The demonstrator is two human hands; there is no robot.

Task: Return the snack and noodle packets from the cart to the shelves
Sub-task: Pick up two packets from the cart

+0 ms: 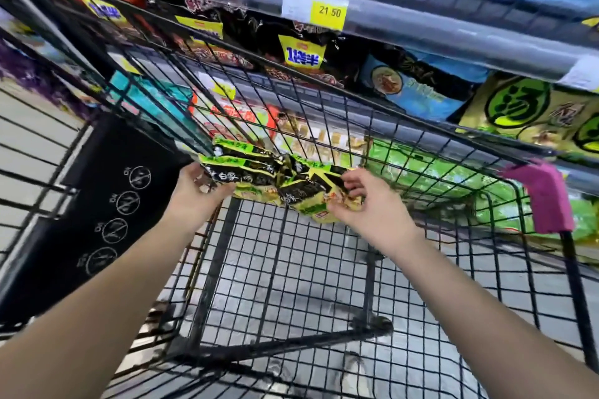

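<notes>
Currently, both hands reach to the far end of a black wire cart (214, 269), holding a bundle of green-and-black noodle packets (259, 172) near the centre of view. The left hand (197, 194), at nine o'clock of the bundle, grips its end with curled fingers. The right hand (366, 204), at three o'clock, curls its fingers round the crumpled other end. Stocked shelves (421, 26) run from twelve to three o'clock. Lifting well likely means keeping both grips firm and raising the bundle level over the cart's rim, so no packet slips loose.
</notes>
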